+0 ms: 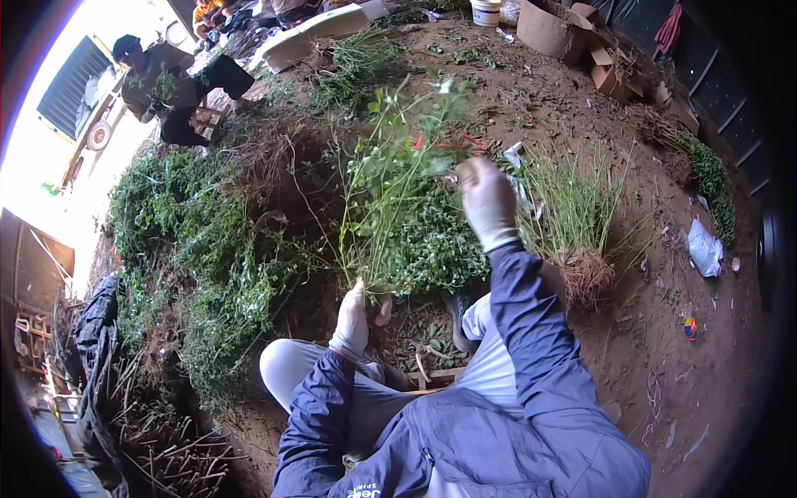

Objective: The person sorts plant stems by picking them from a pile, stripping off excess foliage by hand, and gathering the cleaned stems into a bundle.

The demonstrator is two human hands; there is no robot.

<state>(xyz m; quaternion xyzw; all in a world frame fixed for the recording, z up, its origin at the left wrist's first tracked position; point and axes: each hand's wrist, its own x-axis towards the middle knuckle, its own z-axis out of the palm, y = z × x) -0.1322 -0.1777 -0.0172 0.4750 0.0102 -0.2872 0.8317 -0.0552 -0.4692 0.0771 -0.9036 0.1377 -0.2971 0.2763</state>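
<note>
My gloved left hand (352, 322) is closed around the lower ends of a bunch of leafy green stems (374, 195), which stand upright in front of me. My gloved right hand (486, 197) is raised beside the leafy tops with its fingers curled together. Blurred greenery lies close to those fingertips, and what they hold, if anything, is hidden. Below and between my hands lies a heap of cut leafy greens (436, 245). Just right of my right forearm stands a bundle of thin green stems with brown roots (588, 278).
A large pile of leafy plants (207, 249) lies on my left, above bare sticks (178, 456). Another person (170, 87) sits at the upper left. A white tub (320, 35), a bucket (486, 12) and a cardboard container (552, 31) stand at the back.
</note>
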